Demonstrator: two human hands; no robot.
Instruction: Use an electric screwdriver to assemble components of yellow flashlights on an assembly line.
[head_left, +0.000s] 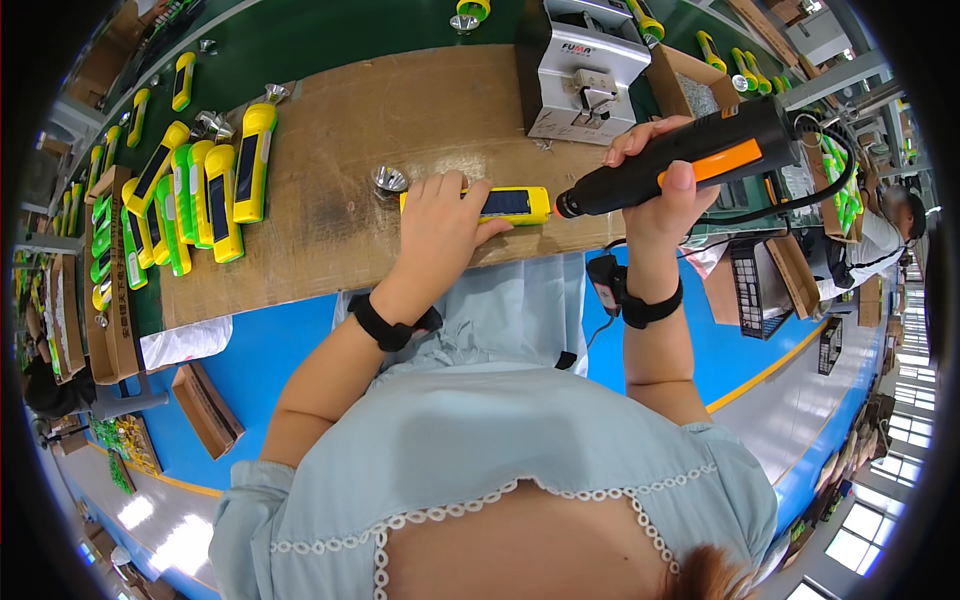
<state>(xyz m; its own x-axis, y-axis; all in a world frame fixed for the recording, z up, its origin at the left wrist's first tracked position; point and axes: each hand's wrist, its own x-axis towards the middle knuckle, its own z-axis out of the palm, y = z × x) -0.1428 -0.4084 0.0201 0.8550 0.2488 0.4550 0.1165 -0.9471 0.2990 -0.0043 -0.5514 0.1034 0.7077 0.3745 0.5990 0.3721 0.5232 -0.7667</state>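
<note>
Under my left hand a yellow flashlight with a dark solar panel lies on its side on the brown board. The fingers of that hand wrap over its left part and hide it. My right hand grips a black electric screwdriver with an orange lever. The tool is held nearly level, its tip at the right end of the flashlight; whether it touches, I cannot tell. A shiny reflector cup sits just beyond my left hand.
Several yellow and green flashlights lie at the left of the board. A grey metal screw feeder stands at the back right, beside a cardboard box. The tool's black cable loops on the right. Another person is at far right.
</note>
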